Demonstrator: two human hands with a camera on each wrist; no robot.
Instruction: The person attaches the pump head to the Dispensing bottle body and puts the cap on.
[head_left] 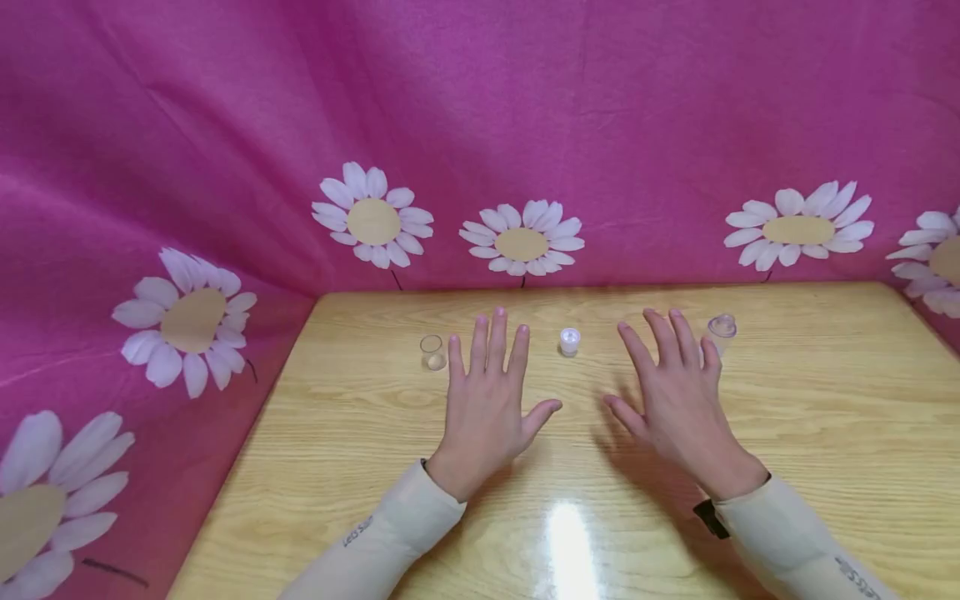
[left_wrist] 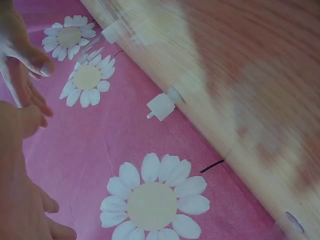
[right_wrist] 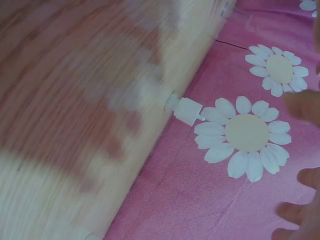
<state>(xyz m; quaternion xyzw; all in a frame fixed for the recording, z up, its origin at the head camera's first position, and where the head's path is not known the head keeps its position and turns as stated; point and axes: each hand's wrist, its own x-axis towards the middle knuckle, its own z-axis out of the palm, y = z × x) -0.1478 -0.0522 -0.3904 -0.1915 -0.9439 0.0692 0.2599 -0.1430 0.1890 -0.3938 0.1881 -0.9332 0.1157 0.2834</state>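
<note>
My left hand (head_left: 487, 408) is spread palm-down above the table, its fingers straight and holding nothing. The right hand (head_left: 678, 404) hovers likewise, fingers apart and slightly bent, also with nothing in it. Beyond and between them a small white plastic piece (head_left: 569, 340) stands on the table; the left wrist view shows this white piece (left_wrist: 161, 106) with a short spout and a translucent collar. Just left of my left fingertips is a clear, round, cup-like piece (head_left: 433, 363). A clear container with a rimmed top (head_left: 722, 327) stands behind my right little finger, its lower part partly hidden.
The light wood table (head_left: 825, 400) ends at the back against a pink cloth (head_left: 637, 125) printed with white daisies. More cloth hangs along the left side. A bright light reflection lies on the table's near middle. A dark band (head_left: 710, 519) shows under the right wrist.
</note>
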